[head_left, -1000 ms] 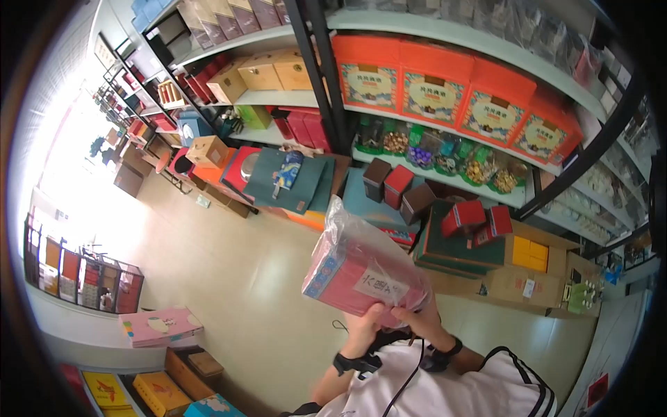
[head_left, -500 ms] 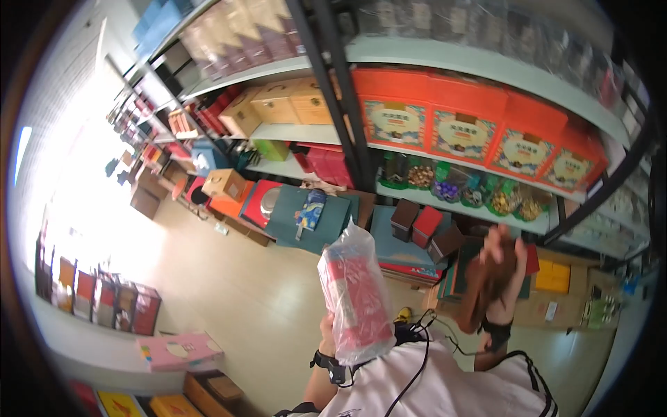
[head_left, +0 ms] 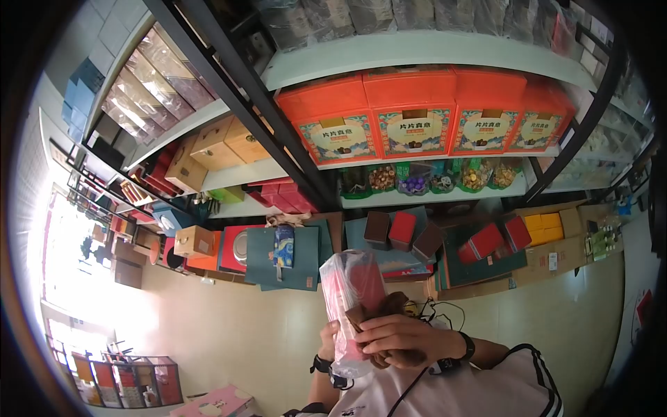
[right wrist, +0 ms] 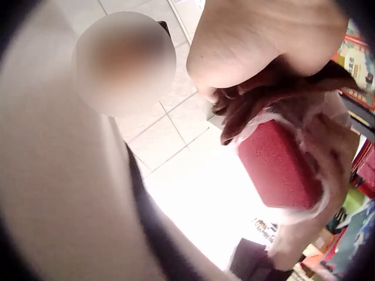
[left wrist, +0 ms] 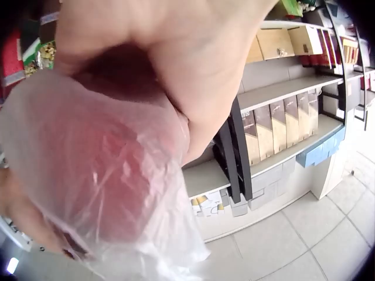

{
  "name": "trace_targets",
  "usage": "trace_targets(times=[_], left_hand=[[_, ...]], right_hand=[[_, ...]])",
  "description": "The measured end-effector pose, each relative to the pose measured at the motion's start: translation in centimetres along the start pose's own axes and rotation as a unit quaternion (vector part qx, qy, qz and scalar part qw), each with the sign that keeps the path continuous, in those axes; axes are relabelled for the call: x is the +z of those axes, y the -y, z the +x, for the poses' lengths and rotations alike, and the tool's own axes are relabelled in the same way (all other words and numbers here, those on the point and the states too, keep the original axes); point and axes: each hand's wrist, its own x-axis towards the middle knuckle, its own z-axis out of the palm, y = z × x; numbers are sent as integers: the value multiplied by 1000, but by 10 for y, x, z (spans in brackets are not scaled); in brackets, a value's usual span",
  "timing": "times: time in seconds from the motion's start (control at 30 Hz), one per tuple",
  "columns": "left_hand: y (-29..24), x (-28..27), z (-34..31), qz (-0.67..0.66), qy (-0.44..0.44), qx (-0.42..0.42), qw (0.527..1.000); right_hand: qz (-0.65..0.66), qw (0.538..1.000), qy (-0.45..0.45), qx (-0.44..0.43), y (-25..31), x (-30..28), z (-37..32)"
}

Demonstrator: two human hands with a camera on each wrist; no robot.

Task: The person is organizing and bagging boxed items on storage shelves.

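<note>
A red box (head_left: pixel 366 281) in a clear plastic bag (left wrist: pixel 111 170) stands upright in front of the person's chest. My left hand (head_left: pixel 328 340) grips it from its left side, the fingers partly behind the plastic. Bunched in my right hand (head_left: pixel 410 337) is a brown cloth (head_left: pixel 396 304), which lies against the right side of the bagged box. In the right wrist view the cloth (right wrist: pixel 255 108) hangs along one edge of the box, whose bare red end (right wrist: pixel 280 167) shows at the bag's opening.
Shelves ahead carry orange-red gift boxes (head_left: pixel 413 132) and jars of wrapped sweets (head_left: pixel 415 182). Below them, dark and red tins (head_left: pixel 402 231) stand on stacked boxes, beside a green folder-like box (head_left: pixel 281 257). A pink box (head_left: pixel 215 403) lies at the lower left.
Both hands held the bagged box at first. My right hand went off to the right, took up the brown cloth and brought it back against the box. The head view has turned.
</note>
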Motion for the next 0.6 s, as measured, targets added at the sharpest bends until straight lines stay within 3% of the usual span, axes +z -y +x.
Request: trace_targets(times=[0.1, 0.17, 0.2, 0.27, 0.33, 0.37, 0.43, 0.47, 0.53, 0.57, 0.6], left_hand=[[-16, -3, 8, -12, 61, -69, 996], [-30, 13, 17, -10, 106, -96, 990], [-32, 33, 16, 87, -5, -7, 996], [-63, 26, 25, 75, 20, 22, 997], [-93, 12, 27, 78, 13, 27, 996], [-98, 31, 29, 72, 20, 38, 996], [-110, 94, 29, 194, -137, 159, 958], [-114, 98, 29, 155, -94, 149, 972], [-117, 108, 33, 185, -69, 183, 963], [-118, 113, 39, 220, -44, 211, 951], [-120, 119, 46, 275, 2, 246, 929]], right_hand=[[-57, 996, -66, -35, -14, -17, 32], [-92, 982, -155, 47, -16, -34, 57], [-68, 991, -115, 31, -17, -29, 57], [-51, 998, -39, -6, -13, -2, 49], [-79, 995, -32, -46, -15, 27, 28], [-81, 995, -18, -51, -19, 33, 17], [80, 974, -210, -8, -31, 39, 1], [79, 977, -200, -7, -30, 31, 13], [127, 896, -395, 159, -25, 16, 44], [122, 897, -394, 156, -30, 17, 48], [102, 920, -321, 202, -40, 19, 51]])
